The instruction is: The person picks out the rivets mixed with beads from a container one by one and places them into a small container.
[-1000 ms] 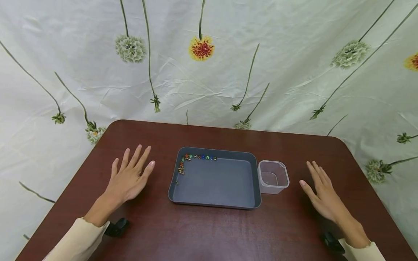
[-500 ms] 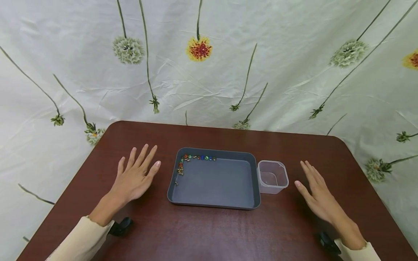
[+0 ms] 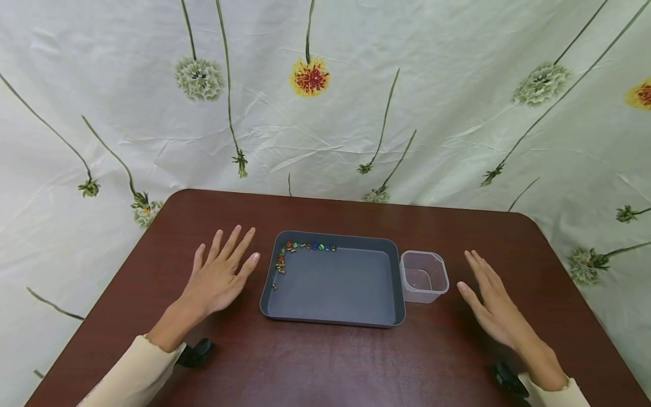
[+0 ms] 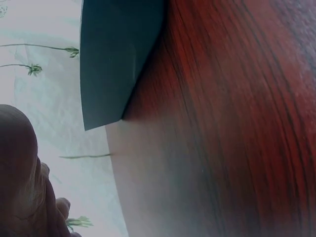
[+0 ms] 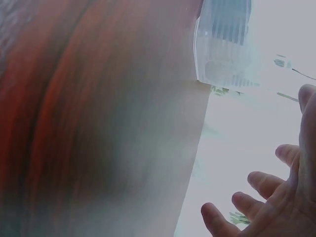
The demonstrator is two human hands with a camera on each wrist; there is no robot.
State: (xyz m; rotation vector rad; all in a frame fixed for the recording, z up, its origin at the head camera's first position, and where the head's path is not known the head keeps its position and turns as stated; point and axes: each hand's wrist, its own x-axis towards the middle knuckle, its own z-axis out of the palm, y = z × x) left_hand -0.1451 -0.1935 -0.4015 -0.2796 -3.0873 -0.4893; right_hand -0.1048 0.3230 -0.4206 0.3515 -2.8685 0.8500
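Observation:
My left hand (image 3: 218, 282) hovers over the table left of a grey tray (image 3: 338, 288), fingers spread and holding nothing. In the left wrist view the outer wall of the tray (image 4: 116, 59) stands beyond the thumb. Glass marbles (image 3: 315, 246) in several colours lie along the tray's far side, and small gold-coloured metal pieces (image 3: 280, 267) mix with them down its left side. A clear plastic container (image 3: 423, 277) stands against the tray's right side with nothing in it. To its right my right hand (image 3: 498, 308) is held with fingers straight, also holding nothing.
The dark red-brown wooden table (image 3: 325, 362) has rounded far corners. Behind it hangs a pale cloth (image 3: 346, 124) printed with flowers. Each wrist carries a black camera; the left camera (image 3: 197, 353) shows below the sleeve's end.
My left hand has moved right, closer to the tray. My right hand has shifted slightly left toward the container. Tray, marbles and container stay where they were.

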